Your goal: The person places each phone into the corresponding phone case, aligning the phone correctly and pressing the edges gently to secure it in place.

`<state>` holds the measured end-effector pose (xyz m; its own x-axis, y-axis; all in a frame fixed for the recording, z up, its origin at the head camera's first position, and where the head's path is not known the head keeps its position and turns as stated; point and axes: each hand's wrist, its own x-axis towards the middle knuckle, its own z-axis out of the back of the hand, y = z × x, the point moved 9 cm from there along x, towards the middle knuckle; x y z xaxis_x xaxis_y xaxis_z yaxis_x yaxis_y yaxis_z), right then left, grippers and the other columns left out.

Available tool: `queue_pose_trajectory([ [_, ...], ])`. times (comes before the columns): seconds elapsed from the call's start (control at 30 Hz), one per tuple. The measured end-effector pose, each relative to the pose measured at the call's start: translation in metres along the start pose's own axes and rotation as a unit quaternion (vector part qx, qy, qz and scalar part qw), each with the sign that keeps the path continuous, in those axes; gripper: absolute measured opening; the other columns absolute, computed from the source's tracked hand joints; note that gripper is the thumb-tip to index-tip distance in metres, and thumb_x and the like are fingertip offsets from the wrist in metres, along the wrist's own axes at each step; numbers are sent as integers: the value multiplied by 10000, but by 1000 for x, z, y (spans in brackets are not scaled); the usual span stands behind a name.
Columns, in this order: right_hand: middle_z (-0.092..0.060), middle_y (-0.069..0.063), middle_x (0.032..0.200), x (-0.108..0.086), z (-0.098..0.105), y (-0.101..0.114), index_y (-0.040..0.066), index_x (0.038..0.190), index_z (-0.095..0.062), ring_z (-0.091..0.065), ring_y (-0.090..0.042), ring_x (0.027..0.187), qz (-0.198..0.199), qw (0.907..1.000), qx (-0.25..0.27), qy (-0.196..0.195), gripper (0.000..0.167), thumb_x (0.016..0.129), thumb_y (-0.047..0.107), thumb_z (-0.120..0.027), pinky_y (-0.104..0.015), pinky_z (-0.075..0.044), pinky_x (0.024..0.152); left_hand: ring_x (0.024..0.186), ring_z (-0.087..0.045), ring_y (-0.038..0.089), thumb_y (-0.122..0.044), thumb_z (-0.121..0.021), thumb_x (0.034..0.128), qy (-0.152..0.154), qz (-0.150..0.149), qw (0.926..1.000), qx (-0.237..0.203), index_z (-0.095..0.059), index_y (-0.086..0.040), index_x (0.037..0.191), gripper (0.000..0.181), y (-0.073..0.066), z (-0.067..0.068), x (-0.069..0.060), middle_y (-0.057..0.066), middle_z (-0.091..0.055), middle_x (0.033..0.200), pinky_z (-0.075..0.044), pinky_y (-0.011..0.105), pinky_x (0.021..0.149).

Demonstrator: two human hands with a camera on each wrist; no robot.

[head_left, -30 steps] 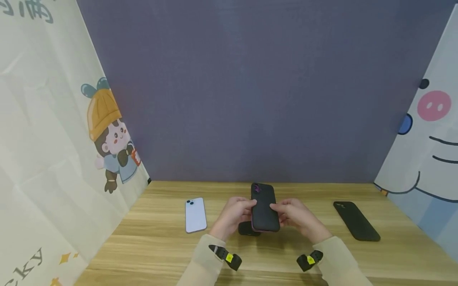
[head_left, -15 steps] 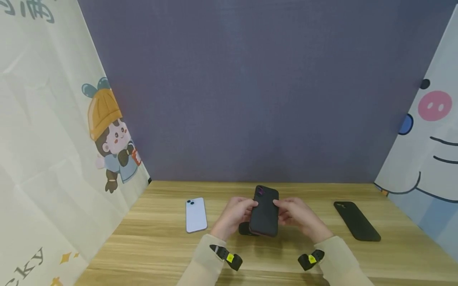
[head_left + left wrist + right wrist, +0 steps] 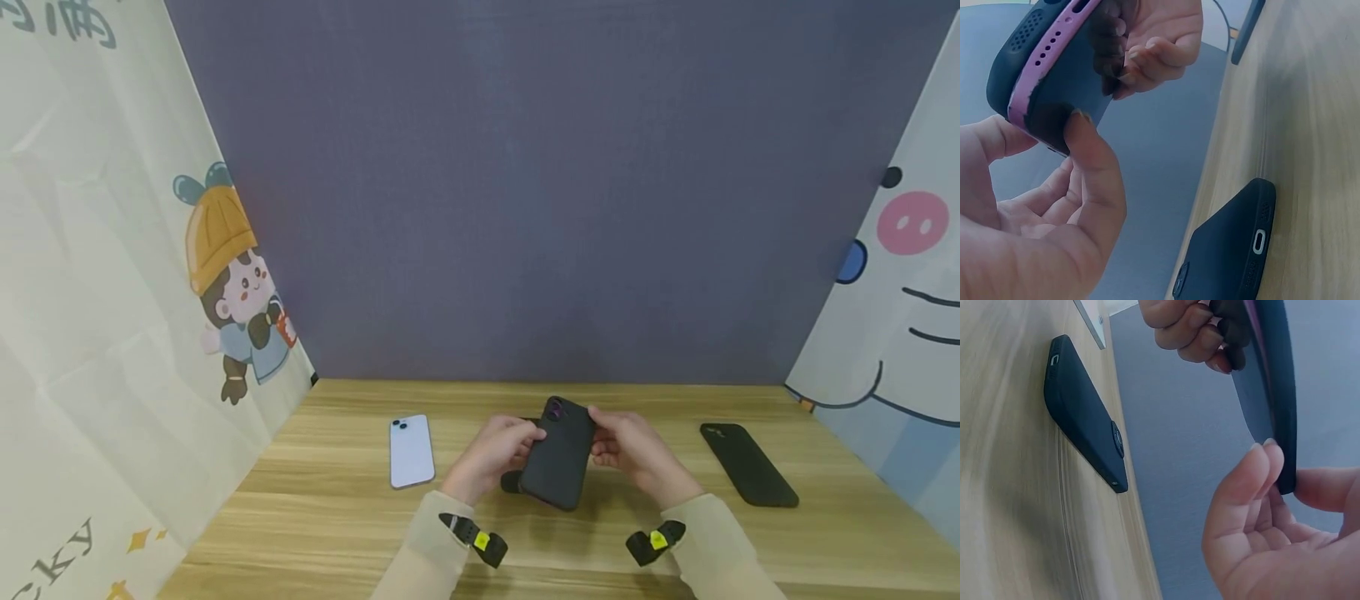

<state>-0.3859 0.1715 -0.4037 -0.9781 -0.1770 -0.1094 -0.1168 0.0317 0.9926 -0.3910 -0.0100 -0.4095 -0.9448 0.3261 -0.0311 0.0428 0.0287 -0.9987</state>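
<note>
A phone with a pink-purple frame (image 3: 1054,50) sits partly in a black phone case (image 3: 558,458), held tilted above the table. At its bottom end in the left wrist view, the pink edge stands proud of the case. My left hand (image 3: 498,450) pinches the left side, thumb on the case's back and fingers beneath, on the dark screen. My right hand (image 3: 633,446) pinches the upper right corner between thumb and fingers, as the right wrist view shows (image 3: 1272,544). Behind the held phone, a black-cased phone or case (image 3: 1229,244) lies on the table, mostly hidden in the head view.
On the wooden table (image 3: 300,517), a pale lilac phone (image 3: 411,451) lies back-up at the left. Another black phone case (image 3: 748,464) lies slanted at the right; whether it contains a phone I cannot tell. A dark blue-grey panel (image 3: 525,208) stands behind the table.
The phone and case have tilted, the top leaning right and the bottom coming lower and nearer. My right hand's hold has shifted up from the side to the upper right corner.
</note>
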Motion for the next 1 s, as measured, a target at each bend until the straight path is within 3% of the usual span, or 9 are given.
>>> queue_pose_trajectory([
  [0.27,-607,-28,759,0,-2,-1,32,968,-689,-586,-133,653,51,9998,-99,175,289,1052,283,-575,-293,-536,649,663,-634,121,-92,-655,894,210,-48,9998,-2,-687,42,880,139,-5,0,-2,37,-649,746,-544,258,656],
  [0.47,-636,0,706,-1,-5,-3,74,919,-685,-584,-112,607,-102,9974,-75,714,189,1011,228,-625,-292,-526,637,611,-583,96,-120,-664,885,204,-57,9997,96,-697,28,870,152,-5,5,-1,5,-611,702,-508,235,576],
  [0.67,-682,-7,716,-3,-7,-4,66,957,-667,-589,-108,592,-197,9929,-15,1175,164,1002,214,-616,-281,-532,621,601,-635,117,-152,-679,875,255,-56,9996,97,-711,52,908,208,-6,8,-1,46,-663,740,-531,238,561],
  [1.0,-658,17,677,-1,-8,5,120,832,-700,-570,-82,558,172,9956,265,882,200,999,156,-597,-244,-500,586,619,-617,111,-201,-672,921,170,28,9995,-262,-706,-24,869,188,-4,10,-1,28,-649,754,-520,235,569],
])
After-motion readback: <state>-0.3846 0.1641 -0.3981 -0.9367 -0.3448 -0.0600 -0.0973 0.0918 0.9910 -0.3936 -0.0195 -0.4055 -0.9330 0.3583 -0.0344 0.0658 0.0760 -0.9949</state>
